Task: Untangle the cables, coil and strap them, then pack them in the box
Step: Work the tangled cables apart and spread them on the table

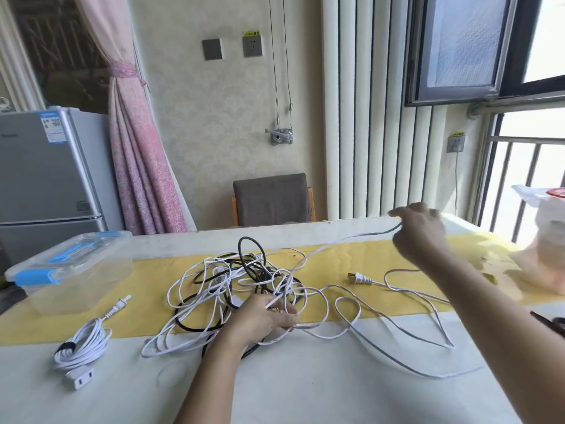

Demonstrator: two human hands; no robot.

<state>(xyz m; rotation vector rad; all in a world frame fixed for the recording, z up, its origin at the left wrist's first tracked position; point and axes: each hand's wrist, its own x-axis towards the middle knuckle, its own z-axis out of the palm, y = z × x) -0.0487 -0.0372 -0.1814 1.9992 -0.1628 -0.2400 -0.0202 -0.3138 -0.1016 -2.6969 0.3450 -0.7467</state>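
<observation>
A tangle of white and black cables (238, 280) lies on the yellow runner in the middle of the table. My left hand (263, 316) rests on the near right side of the tangle and pinches a white strand. My right hand (419, 231) is raised to the right and holds a white cable (336, 241) that runs taut from the tangle. Loose loops of white cable with a plug (359, 278) trail to the right. A coiled, strapped white extension cord (81, 347) lies at the near left. A clear plastic box with blue latches (73, 270), lid on, stands at the left.
A white plastic bag (547, 249) sits at the table's right edge, with a dark object (550, 324) near it. A grey chair (272, 198) stands behind the table. A small fridge (46, 179) is at the far left.
</observation>
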